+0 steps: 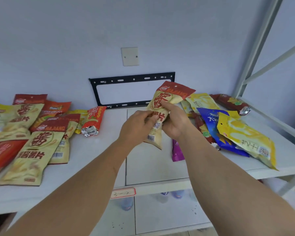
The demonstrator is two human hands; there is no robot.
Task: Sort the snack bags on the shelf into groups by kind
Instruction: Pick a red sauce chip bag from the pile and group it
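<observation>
Held bag: a beige snack bag with a red top band [162,106], raised above the middle of the white shelf [99,155], tilted with its red top toward the wall and squeezed narrow at its middle.
Left hand [136,126]: grip clamped on the held bag's lower left side, fingers curled over its front near the QR code.
Right hand [174,121]: grip clamped on the same bag from the right, thumb pressed across the large red character.
Left group: several matching beige bags with red top bands lie overlapping on the shelf's left part; the nearest one [32,154] lies flat, face up, close to the front edge.
Orange-red bags: one [54,108] lies partly under the beige ones at the back; another, an orange-red tube-like bag [92,121], rests just right of them with its crimped silver end toward the front.
Red pack [2,154]: at the far left edge, partly out of view, touching the nearest beige bag.
Right pile: a yellow bag [245,140] lies on top of a blue bag [209,123]; a second yellow bag [201,103] sits behind them, and a dark red bag [230,103] lies near the back right corner.
Purple bag [177,150]: mostly hidden behind the right forearm.
Shelf front: a red-bordered label [123,193] sits on the edge, its writing too blurred to read.
Wall: a black metal bracket [133,79] and a pale blank plate [129,56] above it.
</observation>
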